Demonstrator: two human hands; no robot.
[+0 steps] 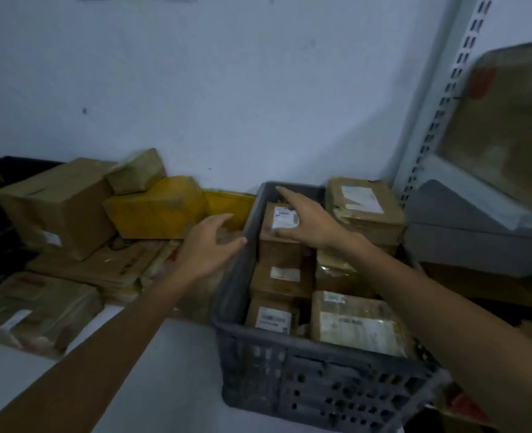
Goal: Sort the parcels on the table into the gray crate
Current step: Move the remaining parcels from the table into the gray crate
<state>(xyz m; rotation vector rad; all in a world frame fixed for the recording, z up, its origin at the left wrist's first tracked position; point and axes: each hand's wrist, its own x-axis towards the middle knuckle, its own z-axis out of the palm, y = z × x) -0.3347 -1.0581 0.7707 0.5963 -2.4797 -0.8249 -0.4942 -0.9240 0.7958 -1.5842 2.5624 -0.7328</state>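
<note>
Centrally, the right hand point(308, 225) lies flat, fingers straight, on a small box point(278, 251) at the far end of the crate point(289, 385). The left hand point(207, 245), loosely spread and empty, hovers beside the rim. More parcels point(155, 210) wait at left. Their cardboard looks stiff and probably light, best gripped by opposite sides.

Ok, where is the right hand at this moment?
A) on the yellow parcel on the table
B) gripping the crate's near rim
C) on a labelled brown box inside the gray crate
C: the right hand lies with straight fingers on a small brown box with a white label, inside the gray crate.
</note>
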